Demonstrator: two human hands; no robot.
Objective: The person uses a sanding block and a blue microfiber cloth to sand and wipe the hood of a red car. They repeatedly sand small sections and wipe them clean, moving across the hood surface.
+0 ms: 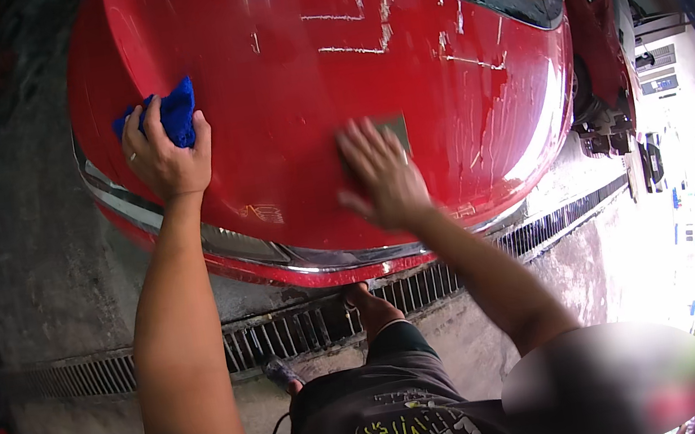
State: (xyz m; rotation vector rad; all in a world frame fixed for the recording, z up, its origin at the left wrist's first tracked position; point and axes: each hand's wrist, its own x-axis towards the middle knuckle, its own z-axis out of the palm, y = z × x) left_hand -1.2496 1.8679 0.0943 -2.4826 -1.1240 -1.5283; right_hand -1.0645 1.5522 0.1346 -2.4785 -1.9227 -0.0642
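While the left hand (167, 159) rests on the red car (288, 72) near its left edge, its fingers are clamped on a bunched blue cloth (172, 113) that pokes out above the knuckles and lies against the paint. The right hand (382, 177) is blurred, fingers spread and flat, pressing a small grey pad (393, 130) on the panel's lower middle; only the pad's upper right corner shows past the fingers, so its shape is hard to make out. White streaks cross the wet paint above the pad. A drain grate (310, 327) runs across the concrete floor (46, 265) under the car's lower edge. The car's top is cut off by the frame, and the far right is washed out by glare
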